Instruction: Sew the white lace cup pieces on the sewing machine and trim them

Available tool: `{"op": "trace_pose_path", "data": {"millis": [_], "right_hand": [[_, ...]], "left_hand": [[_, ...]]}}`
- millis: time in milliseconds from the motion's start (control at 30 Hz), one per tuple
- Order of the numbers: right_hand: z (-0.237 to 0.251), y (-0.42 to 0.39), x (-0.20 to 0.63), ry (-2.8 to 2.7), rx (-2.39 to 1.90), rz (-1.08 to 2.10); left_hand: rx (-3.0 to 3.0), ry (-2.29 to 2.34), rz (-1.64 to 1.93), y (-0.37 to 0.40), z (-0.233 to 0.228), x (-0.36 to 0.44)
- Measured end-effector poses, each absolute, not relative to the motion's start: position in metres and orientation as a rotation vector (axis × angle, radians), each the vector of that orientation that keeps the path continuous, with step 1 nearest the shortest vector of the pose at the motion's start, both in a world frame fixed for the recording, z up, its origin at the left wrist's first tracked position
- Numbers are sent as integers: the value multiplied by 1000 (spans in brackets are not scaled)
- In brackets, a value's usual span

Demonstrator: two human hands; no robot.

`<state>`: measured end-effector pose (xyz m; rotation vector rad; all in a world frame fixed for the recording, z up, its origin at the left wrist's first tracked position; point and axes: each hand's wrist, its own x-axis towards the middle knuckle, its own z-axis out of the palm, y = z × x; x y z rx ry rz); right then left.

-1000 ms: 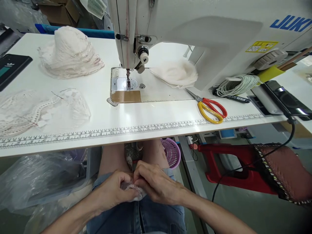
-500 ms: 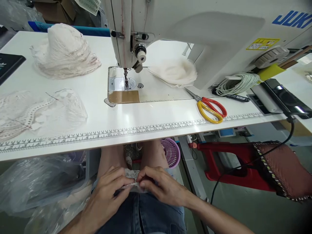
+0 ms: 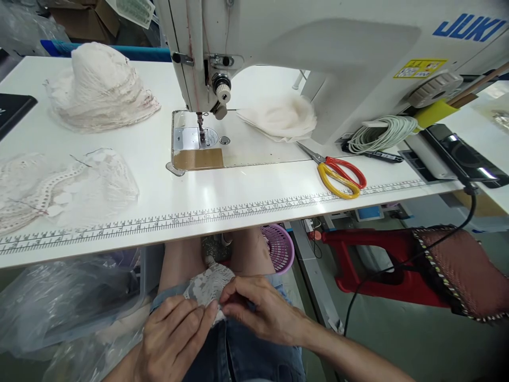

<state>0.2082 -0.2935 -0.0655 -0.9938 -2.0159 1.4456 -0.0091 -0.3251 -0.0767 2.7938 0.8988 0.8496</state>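
A piece of white lace fabric (image 3: 209, 282) lies across my lap, below the table's front edge. My left hand (image 3: 175, 334) is closed on its near edge, the thumb and forefinger pressed together there. Close beside it, my right hand (image 3: 262, 310) pinches the same edge with thumb and forefinger. The fingertips of both hands almost meet, and they hide part of the lace. Above the hands stands a white sewing machine (image 3: 201, 130), its needle and presser foot over the metal plate, with no fabric beneath the foot.
On the table are a stack of white lace pieces (image 3: 101, 90), flat lace pieces (image 3: 75, 185), cream fabric rounds (image 3: 282, 119), scissors (image 3: 338, 172) and a coil of white cord (image 3: 382, 135). Below are a purple basket (image 3: 280, 249), a plastic-lined bin (image 3: 79, 302) and a red stool (image 3: 374, 265).
The lace has spread out over my lap, showing more of its patterned face. My left hand has turned and dropped slightly, while my right hand keeps its pinch. The view has shifted a little.
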Motion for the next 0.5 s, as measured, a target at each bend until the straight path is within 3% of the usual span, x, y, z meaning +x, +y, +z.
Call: {"op": "trace_pose_path", "data": {"millis": [233,400,500], "right_hand": [[-65,-295,206,-2120,-944,1301],[-68,-296,201,-2234,-923,1032],[-72,-291,204,-2149,-1032,1075]], "left_hand": [[2745,930,877,-325,-77,-6],[2672,921,945,-321,-81,1],[2572,990,959,-319,-82,4]]}}
